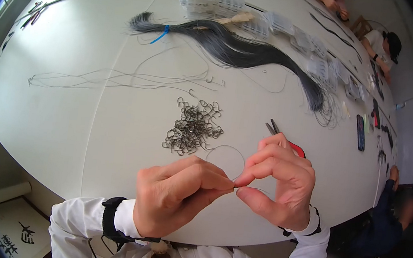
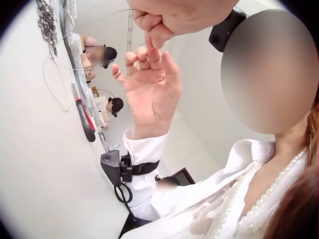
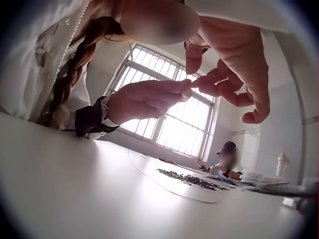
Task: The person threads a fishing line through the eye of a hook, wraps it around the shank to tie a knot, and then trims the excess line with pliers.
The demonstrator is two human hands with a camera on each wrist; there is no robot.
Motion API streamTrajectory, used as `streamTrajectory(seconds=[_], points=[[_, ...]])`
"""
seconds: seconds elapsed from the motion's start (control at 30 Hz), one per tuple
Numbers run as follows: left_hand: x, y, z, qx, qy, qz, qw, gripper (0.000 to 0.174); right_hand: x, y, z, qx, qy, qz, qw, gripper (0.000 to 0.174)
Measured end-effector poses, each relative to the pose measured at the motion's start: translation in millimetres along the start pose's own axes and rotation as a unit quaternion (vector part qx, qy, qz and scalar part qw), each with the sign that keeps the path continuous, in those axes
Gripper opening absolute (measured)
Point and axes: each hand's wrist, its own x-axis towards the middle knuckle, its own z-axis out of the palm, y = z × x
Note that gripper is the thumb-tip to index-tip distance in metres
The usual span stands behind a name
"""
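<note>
Near the table's front edge, the left hand (image 1: pixel 184 192) pinches a thin line (image 1: pixel 228 148) between thumb and forefinger; the line loops up above the fingertips. Meeting it there, the right hand (image 1: pixel 282 183) has its thumb and forefinger apart, the forefinger at the pinch point and the other fingers bent loosely. Whatever small part lies between the left fingertips is hidden. Just behind the hands lies a pile of dark metal hooks (image 1: pixel 194 127). Red-handled scissors (image 1: pixel 297 149) lie partly behind the right hand. In the right wrist view, the left hand (image 3: pixel 144 101) touches the right fingertips.
A bundle of dark strands (image 1: pixel 236 48) with a blue tie lies across the table behind the hooks. Lines with hooks (image 1: pixel 120 79) stretch to the left. Clear plastic boxes (image 1: pixel 198 0) stand farther back, and a phone (image 1: pixel 360 132) lies at the right. Other people sit around the table.
</note>
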Motion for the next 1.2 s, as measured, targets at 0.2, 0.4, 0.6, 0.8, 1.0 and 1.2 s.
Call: streamTrajectory(seconds=[0.2,0.4,0.6,0.8,1.0,1.2], points=[[-1.6,-0.7,2.2,0.024,-0.002,0.014,1.000,0.015,-0.7,0.1,3.2,-0.014,0.017,-0.009,1.000,0.016],[-1.0,-3.1,1.6,0.001,-0.020,-0.036,0.999,0.014,-5.7,-1.0,12.2,-0.264,0.095,-0.175,0.944,0.023],[-3.9,-6.9,-0.7,-0.078,-0.039,-0.094,0.992,0.013,-10.3,0.6,3.7,-0.382,0.080,-0.281,0.877,0.026],[-1.8,-4.9,-2.6,-0.114,-0.032,-0.099,0.988,0.013,0.7,-7.7,-4.2,-0.154,0.048,-0.085,0.983,0.024],[-1.3,-6.9,-0.5,-0.103,-0.025,-0.049,0.993,0.012,0.8,-2.2,-5.0,-0.083,0.021,-0.047,0.995,0.024],[-1.1,-6.6,-0.3,-0.087,-0.029,-0.032,0.995,0.013,-0.8,-1.4,-2.5,-0.088,0.039,-0.048,0.994,0.017]])
